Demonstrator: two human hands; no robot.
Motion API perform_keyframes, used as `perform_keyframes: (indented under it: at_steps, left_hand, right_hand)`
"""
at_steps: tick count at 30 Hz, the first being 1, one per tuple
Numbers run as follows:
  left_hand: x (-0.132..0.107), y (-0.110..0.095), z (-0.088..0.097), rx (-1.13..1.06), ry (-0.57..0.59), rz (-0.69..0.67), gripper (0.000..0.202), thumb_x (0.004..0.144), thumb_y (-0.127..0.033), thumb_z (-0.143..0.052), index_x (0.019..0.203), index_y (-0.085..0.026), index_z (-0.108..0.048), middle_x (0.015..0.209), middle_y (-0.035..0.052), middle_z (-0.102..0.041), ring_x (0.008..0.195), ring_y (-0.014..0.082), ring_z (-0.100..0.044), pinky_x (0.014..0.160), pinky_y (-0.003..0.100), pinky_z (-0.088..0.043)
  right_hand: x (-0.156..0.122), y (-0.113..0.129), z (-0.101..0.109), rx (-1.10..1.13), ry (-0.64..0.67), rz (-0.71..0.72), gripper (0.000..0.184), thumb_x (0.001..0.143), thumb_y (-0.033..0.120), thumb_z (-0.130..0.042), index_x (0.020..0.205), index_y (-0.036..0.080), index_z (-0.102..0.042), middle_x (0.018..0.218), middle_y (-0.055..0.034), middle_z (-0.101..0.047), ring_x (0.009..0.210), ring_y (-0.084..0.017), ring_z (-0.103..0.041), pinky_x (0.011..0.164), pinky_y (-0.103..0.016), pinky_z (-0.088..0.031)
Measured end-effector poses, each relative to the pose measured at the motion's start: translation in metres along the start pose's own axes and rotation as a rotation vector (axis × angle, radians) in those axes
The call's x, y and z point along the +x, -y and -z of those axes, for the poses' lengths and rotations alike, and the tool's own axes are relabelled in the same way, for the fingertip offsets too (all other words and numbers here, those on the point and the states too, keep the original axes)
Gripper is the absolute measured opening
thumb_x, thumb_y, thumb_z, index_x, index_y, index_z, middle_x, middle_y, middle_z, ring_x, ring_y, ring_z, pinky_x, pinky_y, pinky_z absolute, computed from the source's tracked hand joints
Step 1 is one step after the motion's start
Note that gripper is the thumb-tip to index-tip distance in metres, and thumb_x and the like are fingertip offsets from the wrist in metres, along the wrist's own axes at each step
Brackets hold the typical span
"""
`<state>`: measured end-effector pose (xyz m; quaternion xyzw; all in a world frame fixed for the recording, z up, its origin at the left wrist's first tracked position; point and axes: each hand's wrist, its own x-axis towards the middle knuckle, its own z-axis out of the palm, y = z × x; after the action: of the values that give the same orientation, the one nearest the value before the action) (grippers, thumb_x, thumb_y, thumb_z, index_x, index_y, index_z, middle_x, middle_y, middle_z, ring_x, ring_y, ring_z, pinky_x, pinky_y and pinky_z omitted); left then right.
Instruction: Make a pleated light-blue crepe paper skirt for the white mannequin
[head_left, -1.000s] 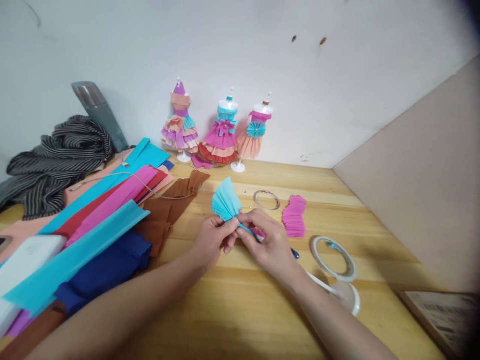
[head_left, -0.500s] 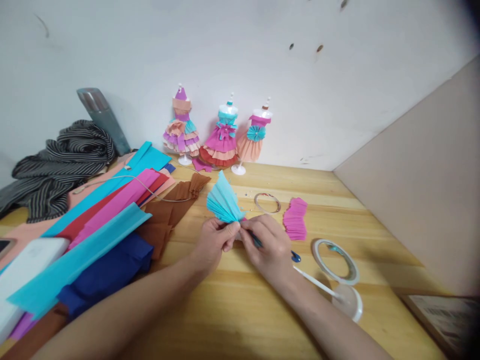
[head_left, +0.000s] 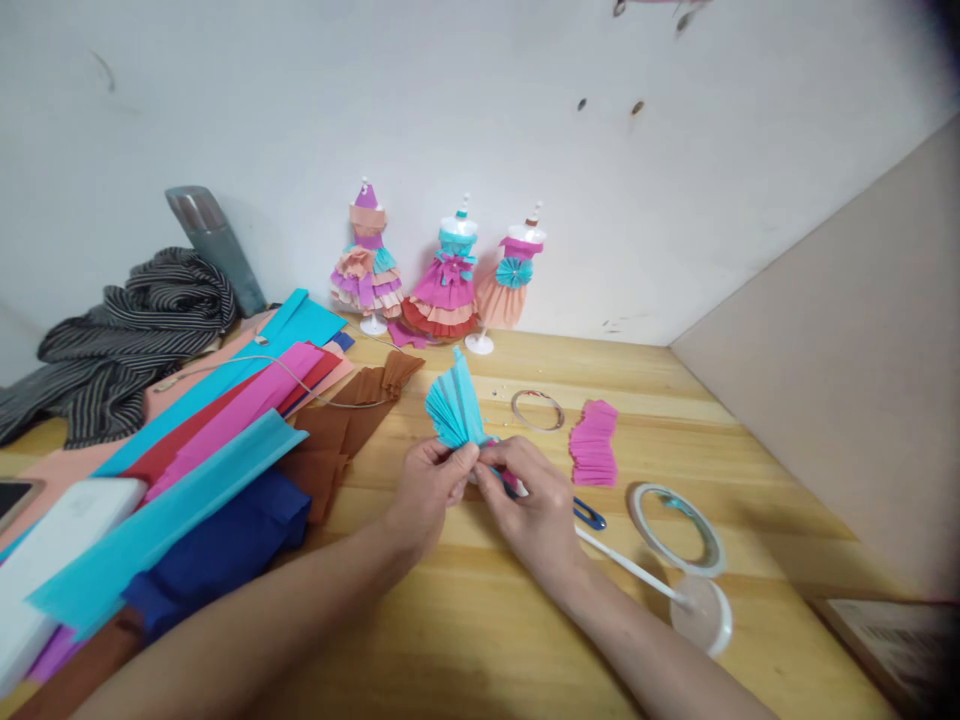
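Note:
A pleated fan of turquoise crepe paper (head_left: 456, 402) rises above my hands, its folds gathered at the bottom. My left hand (head_left: 435, 480) pinches that gathered end between thumb and fingers. Right beside it, my right hand (head_left: 529, 490) has thumb and forefinger pressed together at the same end of the paper. A bit of pink shows between the hands, partly hidden. Under my right hand lies a blue-handled tool (head_left: 589, 513), probably scissors, mostly covered. The rod of a white stand (head_left: 630, 568) lying on its side runs beneath my right wrist.
Three small dress forms (head_left: 442, 285) in crepe-paper dresses stand by the wall. At left are crepe-paper sheets (head_left: 225, 440), a white box (head_left: 67, 540) and striped cloth (head_left: 142, 335). Rightward lie a pleated pink strip (head_left: 594, 443), a tape roll (head_left: 716, 545) and a thin ring (head_left: 536, 427).
The turquoise fan has turned a little and looks narrower. My right fingers have shifted slightly at its gathered end, and more of the blue handle shows. The whole view has moved slightly.

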<state>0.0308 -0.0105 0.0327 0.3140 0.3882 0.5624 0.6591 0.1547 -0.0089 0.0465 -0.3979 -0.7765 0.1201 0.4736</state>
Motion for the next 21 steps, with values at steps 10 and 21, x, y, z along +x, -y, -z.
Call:
perform_keyframes:
  at_steps: [10, 21]
  left_hand:
    - [0.007, -0.015, 0.010, 0.015, 0.048, 0.060, 0.046, 0.063, -0.048, -0.077, 0.055, -0.017, -0.045, 0.039, -0.0084, -0.038, 0.037, 0.0025, -0.027, 0.042, 0.021, -0.017]
    - [0.021, -0.029, 0.022, -0.037, 0.078, 0.048, 0.041, 0.061, -0.042, -0.080, 0.063, -0.015, -0.049, 0.048, -0.0066, -0.046, 0.039, 0.0022, -0.032, 0.038, 0.016, -0.020]
  right_hand:
    - [0.020, -0.017, 0.038, -0.044, 0.053, -0.125, 0.012, 0.085, 0.022, -0.056, 0.075, 0.019, -0.063, 0.069, -0.0034, -0.065, 0.062, -0.015, -0.058, 0.059, -0.029, -0.046]
    - [-0.004, -0.066, 0.085, -0.549, 0.703, -0.403, 0.012, 0.066, 0.010, -0.061, 0.061, 0.020, -0.057, 0.051, 0.0018, -0.055, 0.039, -0.010, -0.042, 0.042, -0.022, -0.020]
